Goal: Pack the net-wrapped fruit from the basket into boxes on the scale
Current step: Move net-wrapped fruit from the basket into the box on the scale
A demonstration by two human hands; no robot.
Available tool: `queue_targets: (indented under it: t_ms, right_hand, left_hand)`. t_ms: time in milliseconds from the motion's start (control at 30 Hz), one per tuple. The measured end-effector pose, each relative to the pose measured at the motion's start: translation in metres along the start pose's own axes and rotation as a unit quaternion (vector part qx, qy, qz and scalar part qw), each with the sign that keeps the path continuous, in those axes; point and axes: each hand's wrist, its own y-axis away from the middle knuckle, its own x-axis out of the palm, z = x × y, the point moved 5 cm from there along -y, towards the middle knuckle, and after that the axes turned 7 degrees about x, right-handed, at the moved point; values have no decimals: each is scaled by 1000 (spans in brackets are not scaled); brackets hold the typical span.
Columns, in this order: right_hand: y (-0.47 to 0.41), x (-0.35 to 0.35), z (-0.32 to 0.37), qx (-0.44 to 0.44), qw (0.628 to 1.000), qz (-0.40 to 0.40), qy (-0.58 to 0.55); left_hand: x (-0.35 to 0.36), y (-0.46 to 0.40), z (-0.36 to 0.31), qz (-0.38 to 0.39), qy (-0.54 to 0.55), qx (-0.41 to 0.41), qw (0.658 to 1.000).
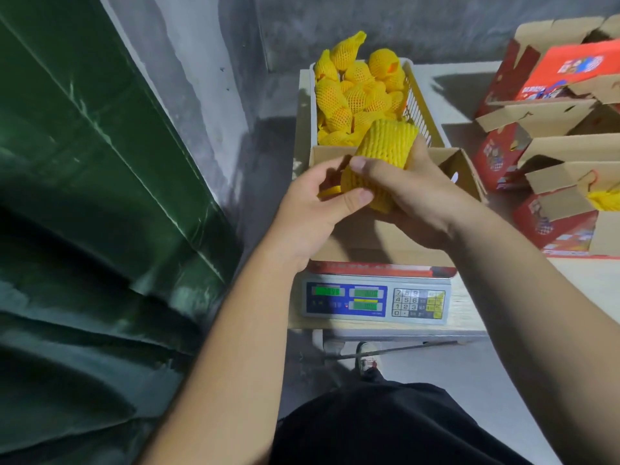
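Your two hands, left (322, 203) and right (406, 193), both grip one net-wrapped fruit (382, 162) above the open box (385, 236) on the scale (375, 300). Behind it, the white basket (419, 105) holds many more wrapped fruits (352, 95). Spare boxes (550, 129) crowd the surface (446, 102) to your right.

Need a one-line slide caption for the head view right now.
Both hands, left hand and right hand, hold a net-wrapped fruit over the open box on the scale.
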Motion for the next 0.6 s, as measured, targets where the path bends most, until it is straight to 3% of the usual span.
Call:
queue_targets:
  t_ms: [167,433,600]
  right_hand:
    - [6,13,-1,29,997,63,26]
    - [10,15,-19,43,991,38,-120]
    - [5,-6,-15,1,997,-40,-69]
  left_hand:
    - [-13,11,-5,-20,7,25,999]
    - [-23,25,4,-79,36,2,996]
    - [-25,27,6,-113,13,-9,993]
